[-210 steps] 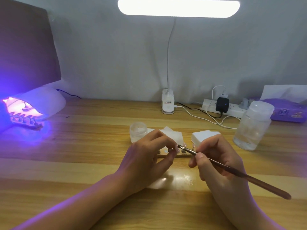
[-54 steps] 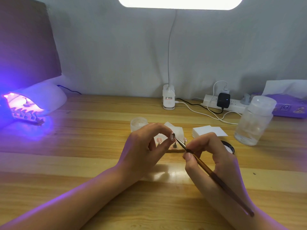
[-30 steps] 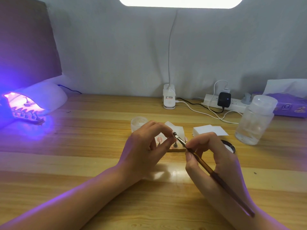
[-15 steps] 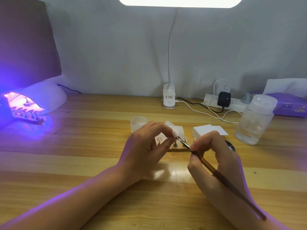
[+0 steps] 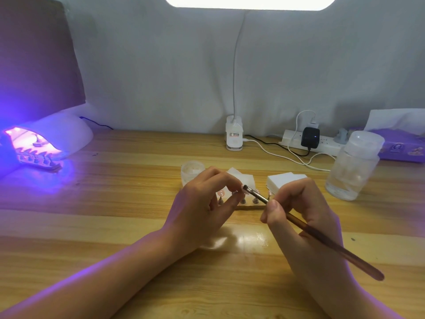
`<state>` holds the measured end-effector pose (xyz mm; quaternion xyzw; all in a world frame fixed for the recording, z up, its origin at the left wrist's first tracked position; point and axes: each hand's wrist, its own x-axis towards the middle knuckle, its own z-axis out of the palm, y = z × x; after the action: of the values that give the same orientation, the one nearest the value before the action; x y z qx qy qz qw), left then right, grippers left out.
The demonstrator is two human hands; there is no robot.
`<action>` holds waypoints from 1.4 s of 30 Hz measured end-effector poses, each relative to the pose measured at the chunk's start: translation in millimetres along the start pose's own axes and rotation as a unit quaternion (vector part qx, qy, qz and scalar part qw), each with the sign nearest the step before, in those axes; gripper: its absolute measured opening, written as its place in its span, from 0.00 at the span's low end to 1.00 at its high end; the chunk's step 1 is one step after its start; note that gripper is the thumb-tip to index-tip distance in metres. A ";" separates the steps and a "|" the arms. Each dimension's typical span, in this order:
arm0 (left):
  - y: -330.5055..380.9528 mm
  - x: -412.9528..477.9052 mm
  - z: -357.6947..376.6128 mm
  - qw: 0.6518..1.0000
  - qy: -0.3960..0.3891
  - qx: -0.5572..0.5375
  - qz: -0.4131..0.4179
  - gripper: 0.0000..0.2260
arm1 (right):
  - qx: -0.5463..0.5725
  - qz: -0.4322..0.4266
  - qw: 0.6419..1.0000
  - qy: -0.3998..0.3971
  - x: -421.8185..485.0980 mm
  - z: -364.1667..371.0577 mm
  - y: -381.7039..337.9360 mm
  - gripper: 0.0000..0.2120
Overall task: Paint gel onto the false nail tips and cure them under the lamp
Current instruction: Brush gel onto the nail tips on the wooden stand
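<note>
Glossy varnished wooden table [image 5: 138, 199]; brown wooden brush [image 5: 322, 236] with metal ferrule; frosted plastic bottle [image 5: 354, 166]; smooth white plastic curing lamp [image 5: 66, 132].

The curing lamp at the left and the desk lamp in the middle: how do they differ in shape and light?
The curing lamp is a low white dome resting on the table; the desk lamp is a long bar held high on a thin neck. The curing lamp glows purple and pink from its opening; the desk lamp shines white. Both are switched on and have white bodies.
</note>
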<state>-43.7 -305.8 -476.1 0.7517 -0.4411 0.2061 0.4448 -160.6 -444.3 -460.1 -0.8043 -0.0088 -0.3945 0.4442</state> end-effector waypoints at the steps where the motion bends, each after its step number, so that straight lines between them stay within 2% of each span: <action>1: 0.2 0.0 -0.1 1.000 -0.001 0.000 0.000 0.02 | 0.000 0.003 1.000 -0.001 -0.1 -0.1 0.1 0.04; 18: 0.3 -0.1 -0.7 1.000 0.001 -0.001 -0.005 0.04 | -0.002 0.006 1.000 -0.017 0.7 -0.1 1.9 0.03; 31: -1.7 1.1 -1.7 1.000 0.010 -0.023 -0.008 0.02 | 0.000 0.000 1.000 -0.009 0.1 -0.5 1.0 0.03; 36: -3.6 1.7 -0.9 0.999 0.020 -0.029 -0.030 0.02 | 0.002 -0.010 1.000 -0.005 0.0 -1.8 1.0 0.11; 42: -0.6 1.7 -1.1 0.999 0.023 -0.030 -0.021 0.03 | -0.036 -0.039 0.998 -0.020 -0.1 1.4 0.8 0.10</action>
<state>-42.1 -305.5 -474.7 0.7422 -0.4204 0.2008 0.4817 -159.4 -443.7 -461.2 -0.8270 -0.0350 -0.3951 0.3985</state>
